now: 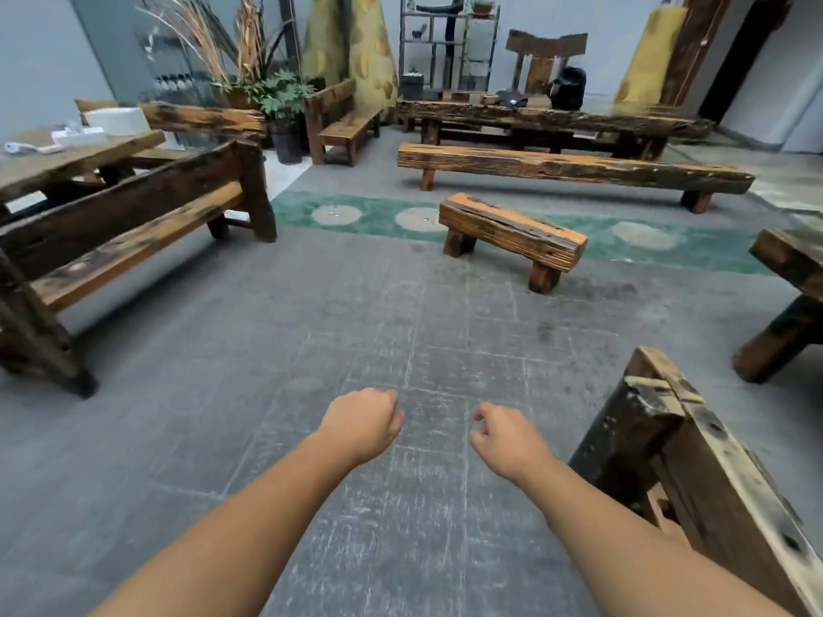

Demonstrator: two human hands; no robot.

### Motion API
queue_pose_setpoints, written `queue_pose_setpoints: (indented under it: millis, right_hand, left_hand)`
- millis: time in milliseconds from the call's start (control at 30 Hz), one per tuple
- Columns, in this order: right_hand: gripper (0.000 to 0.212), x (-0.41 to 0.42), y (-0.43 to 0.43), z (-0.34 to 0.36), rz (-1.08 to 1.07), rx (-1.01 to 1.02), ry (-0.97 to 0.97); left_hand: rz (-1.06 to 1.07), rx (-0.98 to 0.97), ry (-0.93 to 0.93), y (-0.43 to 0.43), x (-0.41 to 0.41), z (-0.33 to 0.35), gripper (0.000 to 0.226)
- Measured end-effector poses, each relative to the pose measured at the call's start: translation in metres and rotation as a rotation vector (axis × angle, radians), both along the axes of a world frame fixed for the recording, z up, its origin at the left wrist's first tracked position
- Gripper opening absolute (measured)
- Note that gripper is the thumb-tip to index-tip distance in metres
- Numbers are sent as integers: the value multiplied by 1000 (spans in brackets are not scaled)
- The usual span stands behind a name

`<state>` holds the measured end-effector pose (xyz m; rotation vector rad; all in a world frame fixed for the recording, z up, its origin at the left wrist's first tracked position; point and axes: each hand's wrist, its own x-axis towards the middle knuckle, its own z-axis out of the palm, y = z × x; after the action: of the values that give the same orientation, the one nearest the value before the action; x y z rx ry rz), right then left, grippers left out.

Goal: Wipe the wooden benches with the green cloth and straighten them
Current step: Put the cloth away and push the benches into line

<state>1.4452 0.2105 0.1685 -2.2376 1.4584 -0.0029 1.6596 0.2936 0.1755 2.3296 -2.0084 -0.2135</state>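
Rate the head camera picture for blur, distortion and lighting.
Head view: wide-angle distortion, the dark bench at lower right leans outward; head view slightly soft throughout, the far shelf smeared most, left hand and right hand fairly crisp; head view lit evenly and diffusely, faint shadows under the short bench, no glare.

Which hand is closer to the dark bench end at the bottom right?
Right. The right hand hovers just left of the dark bench end; the left hand is farther left again.
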Motion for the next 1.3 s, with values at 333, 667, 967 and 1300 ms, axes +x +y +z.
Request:
queue_pose_setpoints:
  millis: [333,667,967,1300]
  right_hand:
    - [35,132,-230,-18,-18,-27,2]
    - [32,282,-509,-48,-18,101,-19]
    - [36,413,-696,-64,43,157,-10]
    - [42,589,-981,-46,-64,95,0]
  left_hand:
    - [39,38,3,-231,143,0,31]
    - [124,132,-46,-490,296,-7,31]
    - [145,144,41,-692,403,-34,31]
    - [81,137,78,-979,585,-38,30]
